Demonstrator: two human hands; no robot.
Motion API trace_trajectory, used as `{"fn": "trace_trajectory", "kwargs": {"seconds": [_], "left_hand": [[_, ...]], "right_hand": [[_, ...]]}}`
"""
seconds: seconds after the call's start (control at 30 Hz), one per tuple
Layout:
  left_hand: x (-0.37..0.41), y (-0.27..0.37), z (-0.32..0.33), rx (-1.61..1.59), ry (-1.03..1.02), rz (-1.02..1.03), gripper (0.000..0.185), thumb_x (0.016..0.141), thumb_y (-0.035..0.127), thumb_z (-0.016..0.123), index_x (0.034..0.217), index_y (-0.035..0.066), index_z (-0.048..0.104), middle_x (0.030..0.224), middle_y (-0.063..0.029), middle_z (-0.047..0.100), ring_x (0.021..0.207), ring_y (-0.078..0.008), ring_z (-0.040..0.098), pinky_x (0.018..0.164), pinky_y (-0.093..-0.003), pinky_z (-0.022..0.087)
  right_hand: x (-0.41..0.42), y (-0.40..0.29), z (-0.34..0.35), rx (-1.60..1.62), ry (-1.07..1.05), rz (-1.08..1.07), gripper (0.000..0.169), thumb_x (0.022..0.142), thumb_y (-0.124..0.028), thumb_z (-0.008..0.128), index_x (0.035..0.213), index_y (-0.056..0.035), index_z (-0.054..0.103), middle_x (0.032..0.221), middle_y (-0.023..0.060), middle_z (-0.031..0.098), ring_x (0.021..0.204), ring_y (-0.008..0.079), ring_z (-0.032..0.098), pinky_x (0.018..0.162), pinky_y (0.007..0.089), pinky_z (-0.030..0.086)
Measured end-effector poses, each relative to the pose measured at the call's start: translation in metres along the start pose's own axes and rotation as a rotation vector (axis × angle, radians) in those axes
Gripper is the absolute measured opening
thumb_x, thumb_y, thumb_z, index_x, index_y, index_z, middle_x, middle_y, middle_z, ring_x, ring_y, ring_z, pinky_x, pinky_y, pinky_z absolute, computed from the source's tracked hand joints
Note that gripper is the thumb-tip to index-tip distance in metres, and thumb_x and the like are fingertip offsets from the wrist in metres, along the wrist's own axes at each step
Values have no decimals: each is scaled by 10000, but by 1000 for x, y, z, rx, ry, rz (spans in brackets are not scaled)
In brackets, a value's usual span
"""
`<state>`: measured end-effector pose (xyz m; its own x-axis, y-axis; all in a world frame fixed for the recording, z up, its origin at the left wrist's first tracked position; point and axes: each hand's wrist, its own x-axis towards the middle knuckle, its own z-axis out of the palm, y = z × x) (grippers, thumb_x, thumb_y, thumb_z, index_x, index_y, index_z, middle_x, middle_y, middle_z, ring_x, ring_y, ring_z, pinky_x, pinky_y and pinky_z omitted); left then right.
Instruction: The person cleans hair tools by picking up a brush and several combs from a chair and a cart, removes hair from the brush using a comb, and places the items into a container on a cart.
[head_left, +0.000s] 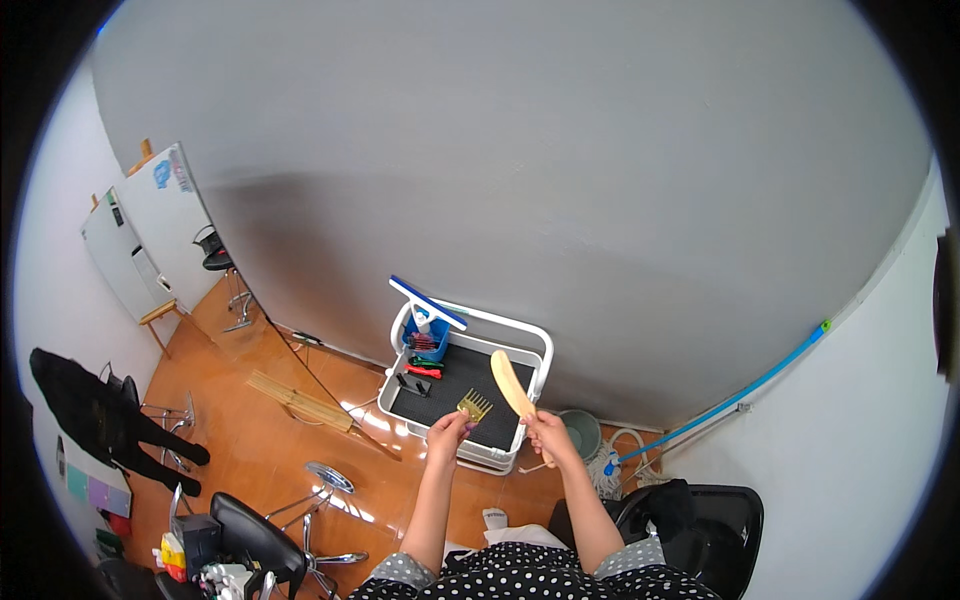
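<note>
My left hand (448, 433) pinches a translucent yellow clipper guard comb (474, 405) by its base, with the teeth pointing up and away. My right hand (550, 437) grips the lower part of a long, curved, pale wooden tool (511, 382), perhaps a brush or comb; its working side cannot be made out. Both hands are over the near part of a white trolley (544, 352) whose top tray has a black textured mat (480, 367). In the tray, a red clip (423, 371) lies beside a dark green clip (426, 362), next to a black holder with upright pegs (413, 385).
A blue bin (437, 341) holding brushes and a squeegee (427, 302) occupies the trolley's far left corner. Right of it stand a grey bucket (580, 433) and a blue-handled mop (720, 401). A black basin (724, 536) and black chair (255, 529) flank me. A mirror (187, 247) leans left.
</note>
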<state>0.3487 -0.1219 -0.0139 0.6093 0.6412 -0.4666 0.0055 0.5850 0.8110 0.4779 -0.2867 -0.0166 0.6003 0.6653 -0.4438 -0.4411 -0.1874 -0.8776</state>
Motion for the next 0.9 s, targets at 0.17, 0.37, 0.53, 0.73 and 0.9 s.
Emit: {"fn": "trace_trajectory", "kwargs": {"seconds": [0.17,0.37,0.53,0.73,0.9], "left_hand": [[-20,32,10,7,54,112,112,779,149,639,809,45,611,714,-9,612,643,-78,588,551,-167,400],[-37,55,9,3,-32,243,111,772,132,639,805,27,625,718,-18,616,627,-81,581,552,-177,400],[-47,64,-11,-23,35,300,105,766,130,646,790,29,629,698,-20,614,616,-79,575,555,-180,403],[-67,77,-46,-110,146,346,114,757,132,656,793,27,631,681,-13,605,607,-78,566,544,-185,400],[-97,83,-103,-189,269,436,118,765,141,653,786,27,628,680,-12,602,598,-80,554,552,-192,401]], "right_hand": [[-58,-73,13,78,-409,-78,318,896,-309,451,866,-1,526,536,-36,398,392,37,339,371,180,309],[-47,-84,26,-94,-269,-136,316,908,-309,421,788,-29,506,505,-47,363,379,42,323,367,178,298],[-55,-96,48,-50,-467,-126,316,909,-323,415,794,-37,485,509,-50,353,377,37,312,363,178,280],[-39,-83,92,-106,-409,-138,321,912,-335,405,797,-43,472,504,-47,355,377,31,306,356,178,280],[-38,-79,143,-258,-819,-9,332,899,-336,435,781,-32,495,514,-51,341,400,34,295,371,181,253]]}}
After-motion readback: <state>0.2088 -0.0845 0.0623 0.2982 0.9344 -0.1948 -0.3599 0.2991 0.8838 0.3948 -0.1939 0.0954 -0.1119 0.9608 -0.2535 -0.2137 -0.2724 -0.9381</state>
